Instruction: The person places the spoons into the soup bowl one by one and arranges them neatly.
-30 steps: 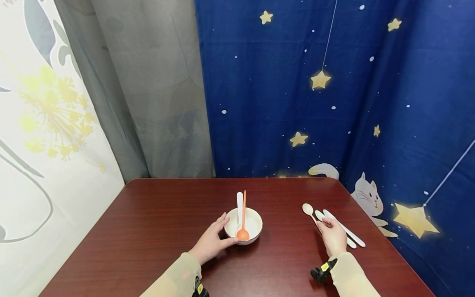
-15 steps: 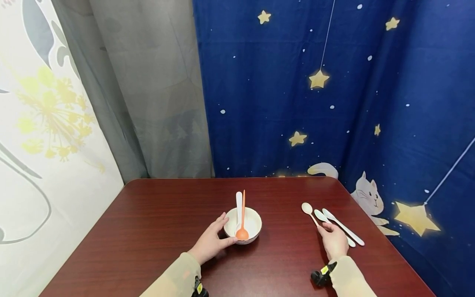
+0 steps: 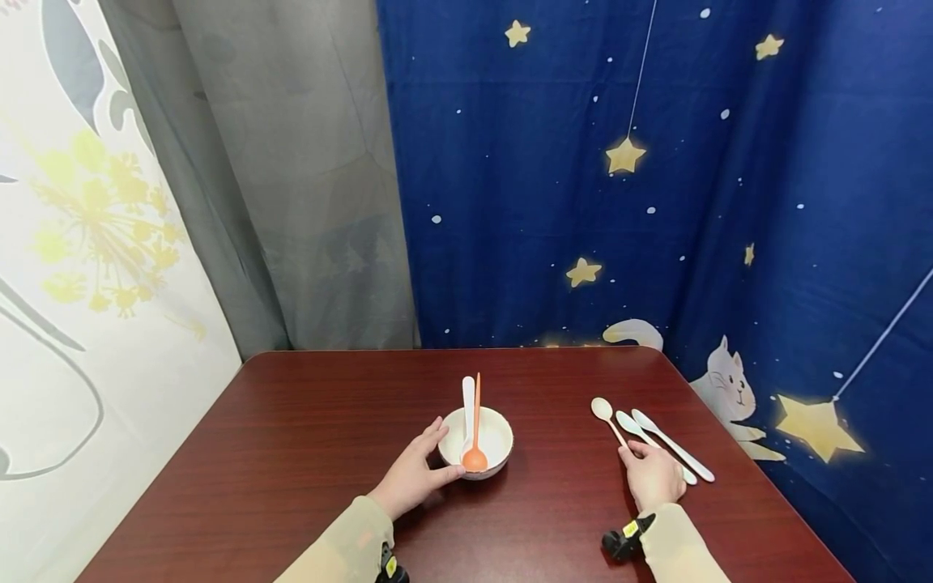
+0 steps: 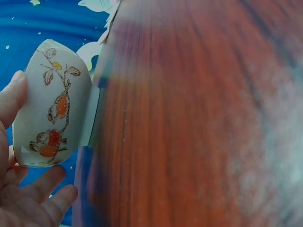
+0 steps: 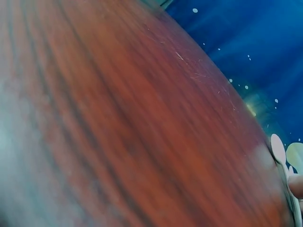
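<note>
In the head view a white bowl stands near the middle of the table. A white spoon and an orange spoon lean in it. My left hand holds the bowl's left side, thumb at the near rim; in the left wrist view, the bowl's printed outer wall shows between thumb and fingers. Off to the right, my right hand pinches the handle of a cream spoon, its bowl end pointing away. That spoon's handle end is hidden under the hand.
Beside the right hand lie two more pale spoons, one partly under the hand and another farther right. The dark red table is bordered by a grey curtain and a blue starry curtain.
My right hand has shifted slightly down and left, its fingertips now on the cream spoon's handle. The left hand and the bowl stay in place.
</note>
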A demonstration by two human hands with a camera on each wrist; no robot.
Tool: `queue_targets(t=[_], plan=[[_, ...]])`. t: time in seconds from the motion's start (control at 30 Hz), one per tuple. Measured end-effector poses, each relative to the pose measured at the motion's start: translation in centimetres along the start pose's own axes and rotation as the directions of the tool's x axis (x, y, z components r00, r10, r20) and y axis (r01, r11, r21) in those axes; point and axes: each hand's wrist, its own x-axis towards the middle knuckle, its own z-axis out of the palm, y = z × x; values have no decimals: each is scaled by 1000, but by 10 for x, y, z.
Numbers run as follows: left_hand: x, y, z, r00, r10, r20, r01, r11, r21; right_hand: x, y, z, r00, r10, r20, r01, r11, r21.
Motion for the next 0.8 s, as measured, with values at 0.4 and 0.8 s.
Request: queue_targets(t=[0.4,0.8], plan=[[-2,0,0,1000,11,-8,-11,1000,-18,-2,0,3,1000,18,11,-18,999,-32],[-2,1,-1,1000,9,-6,-9,1000,-12,-2,-3,1,1000,16,-14,-17,999,-42]])
